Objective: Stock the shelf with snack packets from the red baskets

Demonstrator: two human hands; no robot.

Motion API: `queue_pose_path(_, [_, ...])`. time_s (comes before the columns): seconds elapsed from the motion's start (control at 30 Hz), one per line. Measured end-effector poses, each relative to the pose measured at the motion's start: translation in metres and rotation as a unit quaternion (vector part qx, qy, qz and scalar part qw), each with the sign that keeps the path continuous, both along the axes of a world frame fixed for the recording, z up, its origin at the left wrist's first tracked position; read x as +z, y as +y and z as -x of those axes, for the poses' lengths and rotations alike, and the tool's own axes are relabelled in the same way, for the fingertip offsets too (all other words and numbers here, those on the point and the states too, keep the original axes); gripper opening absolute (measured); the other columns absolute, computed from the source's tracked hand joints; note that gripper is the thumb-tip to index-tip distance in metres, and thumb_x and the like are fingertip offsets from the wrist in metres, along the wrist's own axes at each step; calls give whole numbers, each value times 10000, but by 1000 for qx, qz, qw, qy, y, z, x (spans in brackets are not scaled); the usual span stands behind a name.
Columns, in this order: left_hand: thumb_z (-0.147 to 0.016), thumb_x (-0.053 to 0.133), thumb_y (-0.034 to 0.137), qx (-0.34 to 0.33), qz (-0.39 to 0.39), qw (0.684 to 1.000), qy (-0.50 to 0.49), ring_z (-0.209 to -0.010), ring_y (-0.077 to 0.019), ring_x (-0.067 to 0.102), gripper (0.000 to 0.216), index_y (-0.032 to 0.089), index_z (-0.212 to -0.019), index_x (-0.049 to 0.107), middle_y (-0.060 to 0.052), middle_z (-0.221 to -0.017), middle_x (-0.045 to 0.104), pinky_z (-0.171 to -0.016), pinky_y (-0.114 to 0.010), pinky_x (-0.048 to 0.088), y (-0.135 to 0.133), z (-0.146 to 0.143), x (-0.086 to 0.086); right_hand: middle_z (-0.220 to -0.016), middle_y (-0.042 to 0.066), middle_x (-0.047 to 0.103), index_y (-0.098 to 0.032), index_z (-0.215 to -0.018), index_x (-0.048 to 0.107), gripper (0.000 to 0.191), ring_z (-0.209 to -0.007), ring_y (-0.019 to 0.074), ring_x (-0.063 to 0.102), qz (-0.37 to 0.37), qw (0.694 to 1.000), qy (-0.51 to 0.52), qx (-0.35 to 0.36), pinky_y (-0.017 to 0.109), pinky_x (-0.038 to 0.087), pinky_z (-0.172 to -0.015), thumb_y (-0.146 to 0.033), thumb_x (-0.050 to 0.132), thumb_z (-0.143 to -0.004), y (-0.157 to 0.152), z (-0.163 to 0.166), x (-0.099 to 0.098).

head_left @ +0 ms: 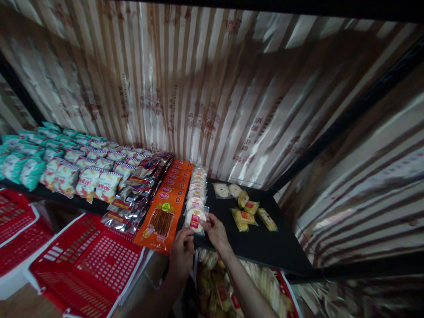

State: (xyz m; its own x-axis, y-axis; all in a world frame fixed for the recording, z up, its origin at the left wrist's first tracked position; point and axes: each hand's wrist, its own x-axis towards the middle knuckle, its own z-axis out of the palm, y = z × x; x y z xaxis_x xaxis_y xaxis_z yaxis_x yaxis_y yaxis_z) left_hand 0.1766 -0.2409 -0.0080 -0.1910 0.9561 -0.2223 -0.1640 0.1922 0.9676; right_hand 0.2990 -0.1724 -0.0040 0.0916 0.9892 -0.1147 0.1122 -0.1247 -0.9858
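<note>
A clear-wrapped round white cake [194, 219] with a red label lies at the front of a row of similar wrapped cakes [198, 185] on the black shelf [265, 245]. My right hand [216, 232] pinches its right edge between thumb and fingers. At its lower left edge, my left hand [182, 248] has its fingers curled together against the wrapper; the fingertips are partly hidden. Just left of the row lie flat orange packets [162, 216] of brown sticks. To the right, two more round white cakes [221, 190] and several yellow wrapped snacks [251, 207] are scattered on the shelf.
Silver-and-dark packets [132, 198], white snack bags [107, 185] and teal bags [33, 171] fill the shelf's left part. Below stand red baskets [89, 265] and a container of wrapped snacks [251, 282]. Striped sheeting [198, 88] hangs behind; a black post [347, 119] slants at right.
</note>
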Motion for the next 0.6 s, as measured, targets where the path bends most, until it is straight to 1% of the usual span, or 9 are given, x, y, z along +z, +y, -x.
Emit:
queue_pose_path(0.03, [-689,569,211,4,-5,1000,1,-968,-220,583,186,198,-867,619,-98,-1158,578,-646,-266,528,3,0,2,-617,-28,597,-187,-801,616,319,-531,123,510,-6,1000,-19,-4,251,410,-528,-413,653,-579,2,0,-3])
queue_pose_path(0.1, [-673,573,156,4,-8,1000,8,-1063,-232,548,200,205,-855,639,-87,-1208,562,-775,-295,521,10,0,6,-612,-30,590,-187,-807,628,301,-529,123,502,-11,998,-54,-12,248,404,-520,-405,631,-600,6,-2,-8])
queue_pose_path(0.17, [-657,562,110,-2,-13,1000,25,-1135,-241,509,242,200,-862,652,-85,-1237,551,-896,-333,477,15,0,8,-618,-24,594,-189,-823,637,294,-541,128,511,-16,996,-86,-14,250,412,-529,-404,607,-625,9,-3,-13])
queue_pose_path(0.27, [-641,540,67,-16,-16,997,69,-1188,-247,474,295,179,-885,660,-98,-1269,536,-1014,-376,383,20,-1,8,-635,-20,597,-206,-816,643,260,-560,133,523,-33,988,-148,-22,252,426,-545,-389,594,-638,12,-3,-17])
queue_pose_path(0.33, [-639,530,56,-21,-14,996,86,-1188,-246,475,306,175,-887,664,-100,-1265,544,-1054,-383,334,20,-2,7,-664,-17,602,-217,-825,635,250,-565,133,529,-36,983,-177,-34,254,434,-551,-371,598,-632,15,-3,-19])
queue_pose_path(0.43, [-643,526,58,-24,-13,995,91,-1187,-244,477,296,179,-869,672,-91,-1252,560,-1080,-373,295,20,-3,6,-699,-8,606,-211,-881,607,291,-567,131,538,-18,981,-187,-54,258,447,-560,-356,603,-629,18,-2,-20])
queue_pose_path(0.53, [-661,514,64,-31,-14,993,114,-1200,-249,464,290,177,-872,679,-95,-1243,567,-1084,-371,287,21,-5,6,-740,9,607,-186,-930,582,368,-576,131,541,-11,981,-179,-70,266,459,-577,-389,618,-625,17,0,-16])
queue_pose_path(0.6, [-684,507,78,-31,-23,990,135,-1192,-250,468,291,192,-890,679,-86,-1214,584,-1075,-374,299,20,-5,8,-775,25,602,-168,-970,565,426,-605,137,546,-25,982,-162,-97,275,467,-600,-437,613,-643,9,0,-11])
